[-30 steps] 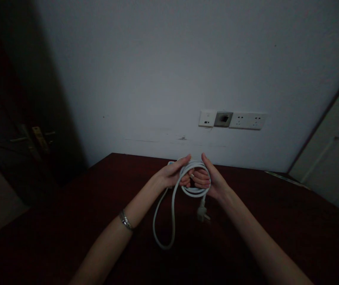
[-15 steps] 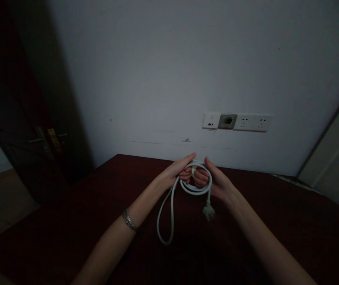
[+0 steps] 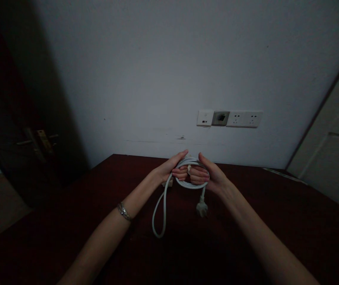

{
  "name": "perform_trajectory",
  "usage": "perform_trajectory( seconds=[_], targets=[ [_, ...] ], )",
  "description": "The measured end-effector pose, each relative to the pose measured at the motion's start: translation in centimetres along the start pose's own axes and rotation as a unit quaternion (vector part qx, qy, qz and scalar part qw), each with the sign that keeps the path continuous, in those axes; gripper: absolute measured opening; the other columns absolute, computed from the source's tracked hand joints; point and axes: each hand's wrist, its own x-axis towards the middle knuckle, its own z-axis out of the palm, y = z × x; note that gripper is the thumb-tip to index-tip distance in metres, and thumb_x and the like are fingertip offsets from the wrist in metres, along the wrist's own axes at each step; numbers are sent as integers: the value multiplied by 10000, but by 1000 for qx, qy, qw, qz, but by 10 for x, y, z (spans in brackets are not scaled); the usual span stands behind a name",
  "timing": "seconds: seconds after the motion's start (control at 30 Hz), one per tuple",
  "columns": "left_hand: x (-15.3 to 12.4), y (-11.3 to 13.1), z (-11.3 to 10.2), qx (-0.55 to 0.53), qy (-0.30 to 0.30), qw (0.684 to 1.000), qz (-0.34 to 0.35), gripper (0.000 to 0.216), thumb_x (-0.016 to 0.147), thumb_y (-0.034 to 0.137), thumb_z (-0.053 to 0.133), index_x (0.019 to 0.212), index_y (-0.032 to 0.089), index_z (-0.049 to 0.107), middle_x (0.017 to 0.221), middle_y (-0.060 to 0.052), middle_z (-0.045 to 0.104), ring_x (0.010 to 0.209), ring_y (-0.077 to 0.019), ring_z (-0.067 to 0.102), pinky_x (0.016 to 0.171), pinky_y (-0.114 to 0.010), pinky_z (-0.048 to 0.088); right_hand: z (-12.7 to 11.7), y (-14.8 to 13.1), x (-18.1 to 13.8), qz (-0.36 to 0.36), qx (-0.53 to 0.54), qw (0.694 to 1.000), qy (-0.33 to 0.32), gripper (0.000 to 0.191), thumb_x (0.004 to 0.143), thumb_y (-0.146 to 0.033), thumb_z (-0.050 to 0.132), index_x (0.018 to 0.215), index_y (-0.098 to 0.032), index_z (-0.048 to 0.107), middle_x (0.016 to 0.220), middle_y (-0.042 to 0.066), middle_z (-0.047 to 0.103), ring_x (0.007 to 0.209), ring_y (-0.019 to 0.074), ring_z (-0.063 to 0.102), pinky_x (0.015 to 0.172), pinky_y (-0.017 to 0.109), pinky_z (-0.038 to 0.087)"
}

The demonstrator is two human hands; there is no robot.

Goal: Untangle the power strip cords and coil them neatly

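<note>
A white power cord (image 3: pixel 190 185) is coiled into a ring between my hands, above the dark red tabletop (image 3: pixel 145 190). My left hand (image 3: pixel 173 168) is closed around the coil's left side, its fingers curled through the ring. On the opposite side my right hand (image 3: pixel 207 173) grips the coil in the same way, thumb up. Below my right hand dangles the cord's plug (image 3: pixel 201 207), prongs down. A loose loop of cord (image 3: pixel 158 221) hangs under my left hand. Behind my left wrist a pale block-like piece (image 3: pixel 167 183) partly shows; its kind is unclear.
Beyond the table's back edge rises a pale wall with a row of sockets (image 3: pixel 230 118). A dark door with a brass lock (image 3: pixel 44 141) stands at the left. There is a light panelled door (image 3: pixel 335 146) at the right.
The coil has been stretched from a round ring into a wider, flatter oval between my hands. The pale piece behind my left wrist shows more. The whole view has shifted slightly.
</note>
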Motion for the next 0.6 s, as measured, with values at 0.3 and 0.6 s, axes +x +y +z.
perform_trajectory(
  seconds=[0.3,0.6],
  targets=[
    [2,-3,-20,-68,-44,996,-42,627,871,588,281,388,188,305,269,54,229,250,-54,231,470,-242,464,0,2,5,17,58,998,37,643,826,-629,388,398,-181,216,304,-85,189,273,13,124,300,147,193],
    [14,-2,-3,-190,29,981,-16,587,908,422,263,372,185,295,269,37,251,226,-59,188,276,-188,241,-12,3,6,-22,107,988,110,641,831,-630,346,391,-181,221,301,-84,155,267,17,100,288,145,173]
  ],
)
